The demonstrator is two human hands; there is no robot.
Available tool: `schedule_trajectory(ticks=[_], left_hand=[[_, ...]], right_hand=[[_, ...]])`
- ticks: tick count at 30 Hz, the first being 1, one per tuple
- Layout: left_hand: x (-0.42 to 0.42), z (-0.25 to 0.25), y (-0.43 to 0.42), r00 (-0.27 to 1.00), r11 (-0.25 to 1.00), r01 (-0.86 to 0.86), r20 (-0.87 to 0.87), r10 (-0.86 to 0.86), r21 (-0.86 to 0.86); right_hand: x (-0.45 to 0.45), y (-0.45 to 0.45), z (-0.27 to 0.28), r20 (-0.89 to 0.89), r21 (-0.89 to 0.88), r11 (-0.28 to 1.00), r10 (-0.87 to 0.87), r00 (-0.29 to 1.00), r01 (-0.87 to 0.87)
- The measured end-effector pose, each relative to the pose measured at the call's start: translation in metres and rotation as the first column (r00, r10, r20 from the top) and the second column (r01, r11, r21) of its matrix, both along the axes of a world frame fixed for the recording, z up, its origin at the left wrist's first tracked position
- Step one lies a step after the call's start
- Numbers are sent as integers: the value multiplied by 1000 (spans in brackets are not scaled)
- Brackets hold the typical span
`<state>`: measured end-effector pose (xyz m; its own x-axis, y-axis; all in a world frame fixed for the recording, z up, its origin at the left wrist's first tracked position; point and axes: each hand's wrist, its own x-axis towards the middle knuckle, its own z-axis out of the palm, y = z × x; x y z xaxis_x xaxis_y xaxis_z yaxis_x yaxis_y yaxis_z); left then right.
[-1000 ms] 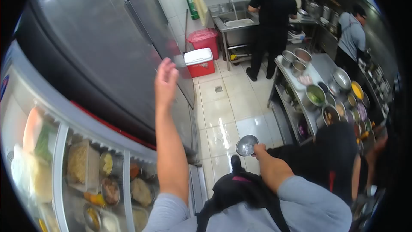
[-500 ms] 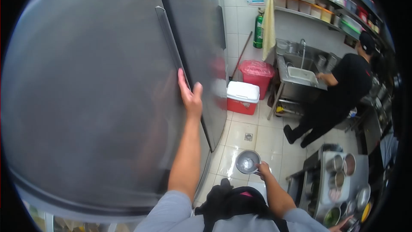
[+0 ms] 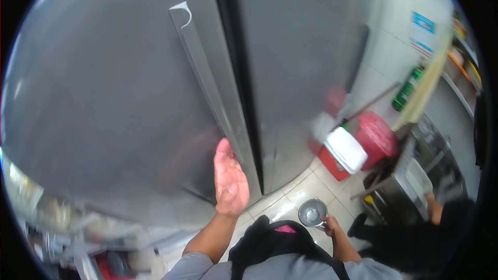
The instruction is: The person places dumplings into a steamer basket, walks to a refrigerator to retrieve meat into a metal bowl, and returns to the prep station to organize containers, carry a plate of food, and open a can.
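My left hand [image 3: 231,182] is open, fingers stretched out and palm showing, at the lower end of the long handle [image 3: 202,72] on the steel refrigerator door [image 3: 124,93]. Its fingertips are at the handle's edge, but I cannot tell whether they touch it. Low in front of my body, my right hand [image 3: 330,225] is closed on the side of a round metal pot [image 3: 313,212]. The inside of the pot looks grey and shiny; I cannot make out any contents.
A second refrigerator door [image 3: 290,83] adjoins on the right. Beyond it are a red cooler with a white lid [image 3: 347,150], a red bin [image 3: 376,137] and a green extinguisher [image 3: 408,89]. A person in black [image 3: 415,243] stands by the sink [image 3: 415,176] at right.
My view has swung left toward the refrigerator, so sink and person shift to the right edge. My left hand has turned, showing more palm. My right hand keeps the pot.
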<state>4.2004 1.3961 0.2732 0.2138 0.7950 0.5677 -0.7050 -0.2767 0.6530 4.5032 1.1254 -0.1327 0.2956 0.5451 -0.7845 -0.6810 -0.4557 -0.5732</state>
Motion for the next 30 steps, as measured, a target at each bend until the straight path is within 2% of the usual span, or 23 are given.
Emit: schedule_trajectory(ticks=[1, 3, 4, 7, 9, 10, 11, 12, 14, 16, 17, 19, 20, 21, 22, 23, 24, 25, 26, 27, 29, 30], left_hand=[[0, -4, -13, 997, 997, -79, -19, 79, -7], [-2, -17, -52, 998, 1000, -15, 54, 14, 19], [-9, -18, -76, 999, 998, 2, 34, -3, 57], [-45, -24, -146, 996, 996, 76, 53, -78, 40], [-71, -25, -207, 997, 990, -43, 63, 52, -133], [-87, -28, -235, 995, 995, -38, 86, 46, -90], [-104, -28, -267, 984, 991, -118, 129, 124, -56], [-123, -34, -313, 925, 926, -368, 64, 373, -78], [-114, -1, -356, 844, 844, -536, -16, 536, 31], [-111, 9, -393, 535, 535, -845, -32, 844, 7], [-107, 17, -398, 400, 399, -916, -3, 917, -33], [-147, -1, -423, 291, 290, -956, 22, 956, 36], [-153, 5, -428, 417, 408, -905, 54, 907, 123], [-146, 16, -415, 405, 395, -910, 62, 912, 128], [-133, 34, -396, -231, -230, -973, -43, 972, 25], [-118, 53, -380, -756, -770, -638, -185, 628, -7], [-106, 67, -369, -942, -857, -333, -99, 321, 392], [-106, 72, -356, -944, -866, -326, -92, 316, 379], [-108, 77, -343, -911, -849, -207, 219, 348, 486], [-110, 80, -326, -777, -835, -57, 500, 381, 547], [-106, 79, -261, -605, -580, -287, 325, 727, 763], [-109, 90, -209, -517, -507, -371, 281, 809, 778]], right_hand=[[22, 24, -8, -19, -7, 997, 79, 997, -79], [53, 75, -18, 13, -38, 935, 354, 935, -353], [68, 99, -25, 8, -3, 883, 470, 883, -470], [82, 157, -15, 38, 42, 719, 693, 720, -694], [74, 182, -6, 48, 85, 663, 743, 668, -744], [69, 190, -5, 28, 149, 639, 760, 649, -755], [61, 198, -1, 12, 209, 614, 776, 630, -761], [46, 203, 8, 1, 244, 611, 776, 630, -753], [19, 207, 25, -22, 324, 592, 784, 620, -738], [-9, 211, 42, -36, 371, 558, 807, 589, -742], [-23, 215, 46, -71, 431, 537, 821, 566, -725], [-48, 221, 56, -105, 487, 509, 841, 531, -710], [-55, 222, 61, -126, 514, 496, 851, 510, -700], [-63, 226, 64, -145, 543, 485, 858, 493, -686], [-70, 229, 71, -140, 554, 470, 866, 479, -687], [-73, 232, 77, -127, 568, 454, 872, 472, -686], [-75, 233, 83, -128, 576, 448, 876, 465, -684], [-79, 235, 91, -131, 583, 443, 879, 459, -681], [-81, 236, 103, -151, 590, 449, 878, 455, -671], [-84, 240, 105, -137, 598, 439, 881, 453, -671], [-85, 248, 110, -107, 610, 399, 897, 428, -684], [-86, 251, 115, -84, 624, 389, 896, 437, -677]])
